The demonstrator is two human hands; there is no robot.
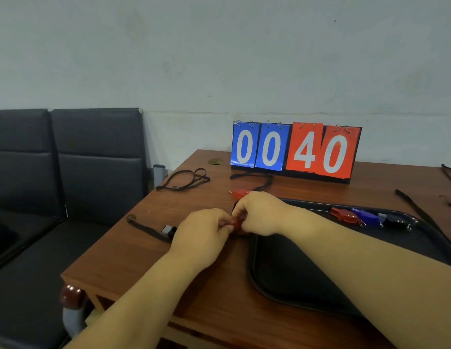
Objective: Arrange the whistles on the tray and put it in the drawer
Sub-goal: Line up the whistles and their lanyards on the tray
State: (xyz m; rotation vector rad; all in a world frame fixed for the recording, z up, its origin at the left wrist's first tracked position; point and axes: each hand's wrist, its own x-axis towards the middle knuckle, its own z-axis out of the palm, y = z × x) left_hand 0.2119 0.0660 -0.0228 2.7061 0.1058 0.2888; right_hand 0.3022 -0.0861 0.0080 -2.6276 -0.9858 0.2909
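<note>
Looks like the first part of the job: getting whistles onto the tray (252, 260). Left hand (204, 230) and right hand (259, 215) both curled in tight, meeting at one small red whistle (237, 224) and pinching it from both sides. Hard to tell just how the fingers sit, with most of the whistle hidden. Held low over the worktop (143, 253), right between the two hands and just beside the near-left corner of the tray. Maybe pulling a black cord off it; cannot say for sure. Already on the tray, well off to the right of the right hand: a dark red whistle (344, 214), a blue whistle (365, 217) and a black whistle (395, 220), lined up side by side. Not yet on the tray: a far red whistle (240, 192) just behind the right hand, and a grey whistle (169, 230) on a cord just to the left of the left hand. Next, most likely: carry the small red whistle to the right, over the rim, and lay it down beside the other three. Calls for a soft grip and a neat row. Then the two left out, then the tray into the drawer. Cannot make out the drawer here.
</note>
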